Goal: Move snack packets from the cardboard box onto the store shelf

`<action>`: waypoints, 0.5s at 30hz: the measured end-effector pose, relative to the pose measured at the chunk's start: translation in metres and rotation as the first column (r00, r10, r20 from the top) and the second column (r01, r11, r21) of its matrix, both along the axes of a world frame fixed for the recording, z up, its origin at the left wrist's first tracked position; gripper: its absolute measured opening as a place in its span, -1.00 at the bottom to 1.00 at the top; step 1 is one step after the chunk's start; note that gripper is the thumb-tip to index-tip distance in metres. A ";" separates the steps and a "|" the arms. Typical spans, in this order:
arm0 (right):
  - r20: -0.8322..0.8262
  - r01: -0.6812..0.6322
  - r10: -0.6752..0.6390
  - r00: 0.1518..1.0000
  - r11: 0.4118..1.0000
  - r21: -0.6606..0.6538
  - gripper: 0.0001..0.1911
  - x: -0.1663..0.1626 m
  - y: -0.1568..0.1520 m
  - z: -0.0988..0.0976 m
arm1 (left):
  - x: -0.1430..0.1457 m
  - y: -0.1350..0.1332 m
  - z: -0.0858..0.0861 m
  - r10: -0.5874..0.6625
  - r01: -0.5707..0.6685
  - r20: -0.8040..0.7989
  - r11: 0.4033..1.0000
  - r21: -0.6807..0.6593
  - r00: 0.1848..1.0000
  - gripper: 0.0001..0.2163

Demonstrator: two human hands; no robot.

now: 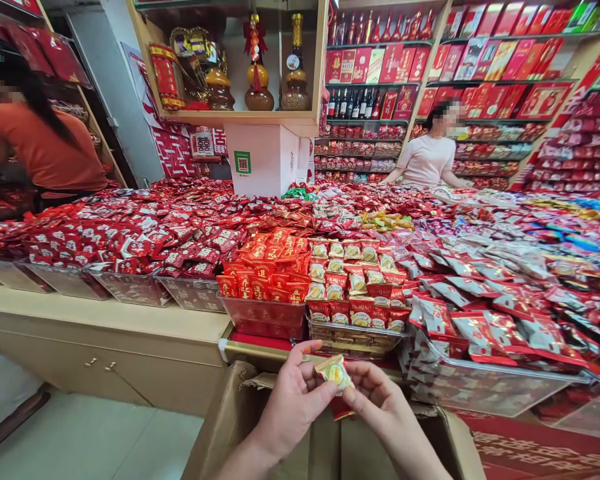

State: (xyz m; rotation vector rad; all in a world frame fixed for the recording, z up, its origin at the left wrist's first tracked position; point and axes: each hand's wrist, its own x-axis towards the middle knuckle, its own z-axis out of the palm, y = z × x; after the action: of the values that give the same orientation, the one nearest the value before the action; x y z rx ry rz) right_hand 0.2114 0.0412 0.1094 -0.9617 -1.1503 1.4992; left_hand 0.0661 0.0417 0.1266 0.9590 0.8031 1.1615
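Observation:
Both my hands pinch one small gold-and-white sweet packet (335,372) just above an open cardboard box (230,427). My left hand (293,403) grips its left side with thumb and fingers closed. My right hand (380,403) holds the packet's right edge between closed fingertips. Right ahead stands a clear tray (353,337) of similar packets with red-and-gold wrappers, and beside it a red tray (265,317) of orange-red packets.
A long counter (105,320) carries several trays heaped with red sweets. One person in an orange top (45,150) stands at far left, another in a white top (433,160) behind the counter. Shelves of red boxes and bottles (380,73) fill the back.

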 end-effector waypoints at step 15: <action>0.247 0.052 -0.092 0.965 0.985 0.167 -0.70 0.023 0.026 0.041 | -0.024 -0.015 -0.066 0.009 0.005 -0.126 0.995 0.105 0.992 -0.55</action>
State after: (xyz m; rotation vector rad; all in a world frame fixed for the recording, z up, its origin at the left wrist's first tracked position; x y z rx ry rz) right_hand 0.2346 0.0667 0.1504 -1.0954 -1.3806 1.2298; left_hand 0.0419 0.0269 0.0604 1.1279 0.8508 1.1623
